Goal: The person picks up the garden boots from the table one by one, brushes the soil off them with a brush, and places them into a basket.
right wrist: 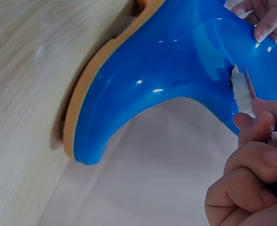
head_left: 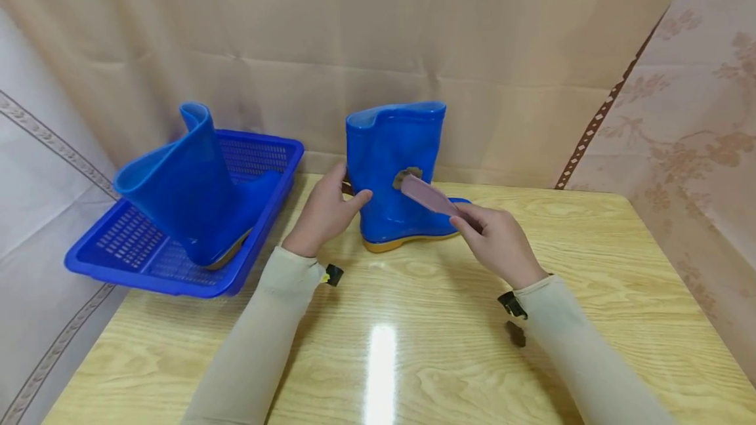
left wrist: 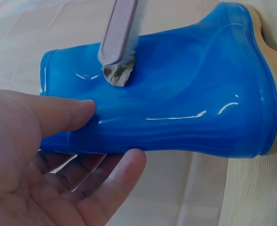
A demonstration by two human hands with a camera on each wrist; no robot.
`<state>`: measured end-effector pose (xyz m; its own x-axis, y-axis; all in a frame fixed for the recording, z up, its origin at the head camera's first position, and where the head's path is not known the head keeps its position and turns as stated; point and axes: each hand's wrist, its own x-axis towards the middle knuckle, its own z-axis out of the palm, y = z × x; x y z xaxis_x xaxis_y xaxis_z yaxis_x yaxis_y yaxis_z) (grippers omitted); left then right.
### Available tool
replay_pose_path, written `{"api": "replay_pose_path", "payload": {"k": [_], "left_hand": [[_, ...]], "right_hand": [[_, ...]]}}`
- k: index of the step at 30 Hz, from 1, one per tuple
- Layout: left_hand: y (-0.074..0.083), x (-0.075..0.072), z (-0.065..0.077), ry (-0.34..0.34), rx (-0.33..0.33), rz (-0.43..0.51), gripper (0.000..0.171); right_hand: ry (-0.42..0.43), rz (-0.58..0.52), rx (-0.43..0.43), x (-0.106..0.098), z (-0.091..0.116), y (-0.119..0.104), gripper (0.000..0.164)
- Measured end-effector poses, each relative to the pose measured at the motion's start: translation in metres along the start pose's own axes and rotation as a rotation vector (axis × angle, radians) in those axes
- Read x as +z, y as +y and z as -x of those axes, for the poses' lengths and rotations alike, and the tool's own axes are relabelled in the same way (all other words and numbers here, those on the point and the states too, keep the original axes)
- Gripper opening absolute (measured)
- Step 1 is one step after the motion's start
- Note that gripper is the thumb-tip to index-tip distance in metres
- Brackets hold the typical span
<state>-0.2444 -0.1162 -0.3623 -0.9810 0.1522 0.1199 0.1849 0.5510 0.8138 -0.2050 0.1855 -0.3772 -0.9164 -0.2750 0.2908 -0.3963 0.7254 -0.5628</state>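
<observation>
Left hand [head_left: 326, 210] braces the upright blue rain boot [head_left: 394, 169] on the wooden table [head_left: 413, 346], thumb on the near side of the shaft and fingers round the back, which looks meant to keep the boot from sliding or tipping. The right hand [head_left: 499, 243] pinches the handle of a mauve brush [head_left: 429, 194], with its head laid against a grey-brown smear of dirt [head_left: 407, 176] on the shaft. A second blue boot [head_left: 189, 189] leans in a blue plastic basket [head_left: 177, 281] at the table's left edge, well apart from the work.

From the left wrist, that hand [left wrist: 49, 160] is spread, thumb tip pressed flat on the glossy shaft [left wrist: 176, 108] and fingers straight behind it. The brush [left wrist: 119, 30] head sits right on the dirt patch [left wrist: 118, 74].

From the right wrist, curled fingers [right wrist: 251, 174] clamp the brush, whose white bristles [right wrist: 240, 92] touch the boot [right wrist: 176, 66]. Its tan sole [right wrist: 82, 99] rests on the table [right wrist: 25, 70], and the left fingertips [right wrist: 265, 19] show beyond the shaft.
</observation>
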Motion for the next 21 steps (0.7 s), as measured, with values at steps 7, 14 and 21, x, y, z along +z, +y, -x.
{"api": "replay_pose_path", "payload": {"k": [7,14,21], "left_hand": [[0.000,0.000,0.000,0.000,0.000,-0.011,0.051],[-0.002,0.000,0.000,-0.009,0.019,0.001,0.051],[-0.002,0.000,0.000,-0.014,0.018,0.008,0.051]], "right_hand": [[0.030,0.009,-0.071,0.004,-0.001,-0.005,0.029],[0.036,0.027,-0.046,0.007,-0.001,-0.006,0.029],[0.032,0.061,-0.036,0.000,0.009,0.005,0.027]]}}
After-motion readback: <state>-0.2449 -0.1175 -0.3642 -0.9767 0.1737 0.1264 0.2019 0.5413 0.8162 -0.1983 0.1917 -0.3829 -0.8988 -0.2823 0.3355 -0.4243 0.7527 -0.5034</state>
